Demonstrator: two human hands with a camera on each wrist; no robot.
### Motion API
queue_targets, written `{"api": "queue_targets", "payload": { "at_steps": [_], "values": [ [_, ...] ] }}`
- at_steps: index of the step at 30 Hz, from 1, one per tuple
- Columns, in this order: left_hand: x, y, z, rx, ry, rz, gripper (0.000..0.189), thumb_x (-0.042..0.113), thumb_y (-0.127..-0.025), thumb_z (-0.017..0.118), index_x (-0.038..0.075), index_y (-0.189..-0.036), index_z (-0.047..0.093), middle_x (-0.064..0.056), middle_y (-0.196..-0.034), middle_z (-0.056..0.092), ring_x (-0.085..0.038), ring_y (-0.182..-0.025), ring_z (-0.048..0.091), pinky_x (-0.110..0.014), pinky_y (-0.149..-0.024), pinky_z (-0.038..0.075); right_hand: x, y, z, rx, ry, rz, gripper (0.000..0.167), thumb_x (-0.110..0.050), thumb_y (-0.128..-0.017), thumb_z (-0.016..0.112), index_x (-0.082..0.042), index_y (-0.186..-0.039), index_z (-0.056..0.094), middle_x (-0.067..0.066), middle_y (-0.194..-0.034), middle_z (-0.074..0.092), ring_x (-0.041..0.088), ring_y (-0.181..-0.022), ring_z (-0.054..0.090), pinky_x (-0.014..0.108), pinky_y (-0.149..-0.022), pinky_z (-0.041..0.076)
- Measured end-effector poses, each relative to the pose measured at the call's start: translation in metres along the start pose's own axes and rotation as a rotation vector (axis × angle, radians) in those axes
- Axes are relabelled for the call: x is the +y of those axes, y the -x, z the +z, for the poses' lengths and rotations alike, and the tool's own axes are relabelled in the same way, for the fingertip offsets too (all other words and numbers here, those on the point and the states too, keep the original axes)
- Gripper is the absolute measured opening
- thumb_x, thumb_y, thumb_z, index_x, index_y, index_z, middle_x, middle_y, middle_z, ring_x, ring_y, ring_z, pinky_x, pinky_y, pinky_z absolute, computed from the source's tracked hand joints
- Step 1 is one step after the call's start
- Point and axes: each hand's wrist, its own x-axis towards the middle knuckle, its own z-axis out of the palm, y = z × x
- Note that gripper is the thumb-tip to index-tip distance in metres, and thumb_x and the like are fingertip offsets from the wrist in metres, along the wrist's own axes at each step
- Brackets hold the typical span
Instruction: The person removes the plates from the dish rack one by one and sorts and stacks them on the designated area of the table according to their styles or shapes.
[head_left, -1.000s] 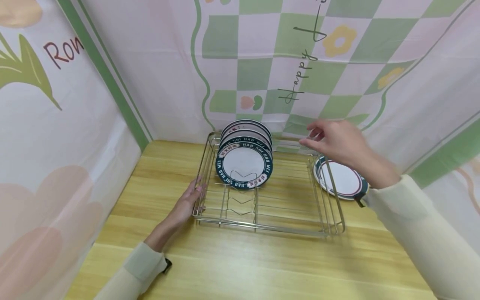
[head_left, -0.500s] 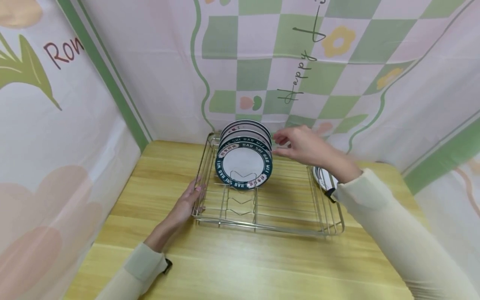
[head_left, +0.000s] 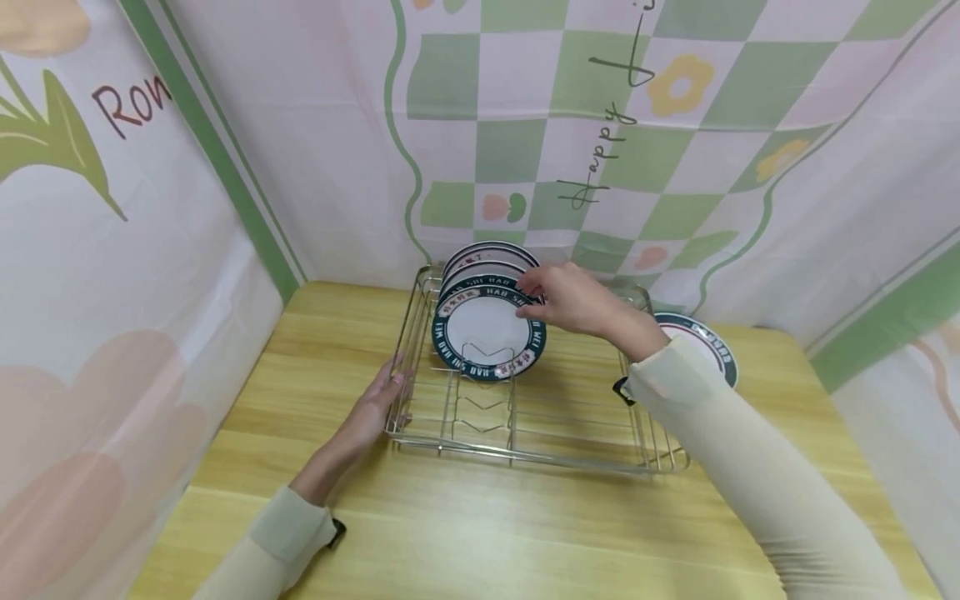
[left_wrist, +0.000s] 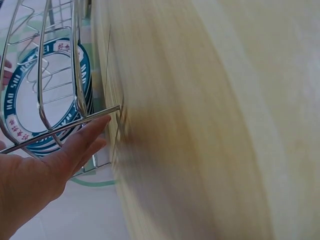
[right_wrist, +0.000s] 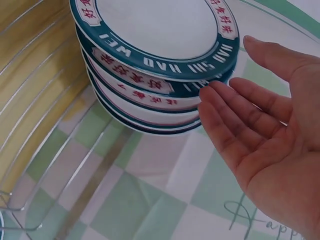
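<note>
A wire dish rack (head_left: 525,455) stands on the wooden table, with several round plates upright in a row at its left rear. The front plate (head_left: 487,329) is white with a dark green lettered rim. My left hand (head_left: 375,404) holds the rack's left side; in the left wrist view its thumb (left_wrist: 82,145) lies along a wire. At the upper right rim of the plates hovers my right hand (head_left: 570,302), thumb and fingers parted. The right wrist view has its fingertips (right_wrist: 207,95) beside the second plate's rim; I cannot tell whether they touch.
Another plate (head_left: 693,343) lies flat on the table (head_left: 480,533) just right of the rack, partly behind the right sleeve. A patterned cloth wall (head_left: 517,150) rises right behind the rack, and another cloth (head_left: 150,333) hangs along the left side.
My right hand has moved left and slightly down from the rack's right end to the plates' upper right rim. The left hand and the plates have stayed in place.
</note>
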Motion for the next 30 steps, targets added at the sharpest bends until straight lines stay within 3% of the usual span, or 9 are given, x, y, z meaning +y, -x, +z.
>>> {"api": "queue_targets", "payload": {
  "at_steps": [11, 22, 26, 30],
  "values": [
    [-0.001, -0.001, -0.001, -0.001, -0.023, 0.010, 0.059, 0.032, -0.118, 0.022, 0.016, -0.172, 0.006, -0.027, -0.172, 0.020, -0.054, -0.154, 0.027, -0.064, -0.113, 0.048, -0.001, -0.008, 0.015, -0.008, 0.028, 0.031, 0.049, -0.021, -0.094, 0.082, 0.007, -0.130, 0.067, 0.025, -0.118, 0.075, 0.039, -0.111, 0.072, 0.052, -0.099, 0.060],
    [-0.002, -0.001, -0.001, 0.004, -0.023, 0.012, 0.059, 0.032, -0.118, 0.023, 0.016, -0.172, 0.007, -0.027, -0.172, 0.021, -0.055, -0.154, 0.027, -0.063, -0.111, 0.050, 0.006, -0.014, 0.033, -0.034, 0.014, 0.062, 0.057, -0.022, -0.097, 0.078, 0.010, -0.140, 0.058, 0.030, -0.131, 0.068, 0.044, -0.114, 0.070, 0.054, -0.105, 0.057],
    [-0.001, -0.001, -0.001, 0.002, -0.028, 0.011, 0.059, 0.033, -0.118, 0.023, 0.017, -0.172, 0.006, -0.026, -0.172, 0.022, -0.055, -0.153, 0.027, -0.063, -0.111, 0.050, 0.004, -0.014, 0.036, -0.018, 0.004, 0.073, 0.053, -0.022, -0.097, 0.078, 0.009, -0.136, 0.061, 0.028, -0.127, 0.071, 0.042, -0.109, 0.072, 0.053, -0.102, 0.058],
    [-0.001, -0.001, -0.001, 0.001, -0.026, 0.013, 0.059, 0.033, -0.118, 0.023, 0.016, -0.172, 0.006, -0.026, -0.172, 0.022, -0.056, -0.153, 0.028, -0.063, -0.111, 0.050, 0.005, -0.015, 0.043, -0.022, -0.001, 0.032, 0.044, -0.021, -0.097, 0.078, 0.007, -0.128, 0.065, 0.022, -0.118, 0.072, 0.038, -0.106, 0.069, 0.052, -0.097, 0.058]
  ]
}}
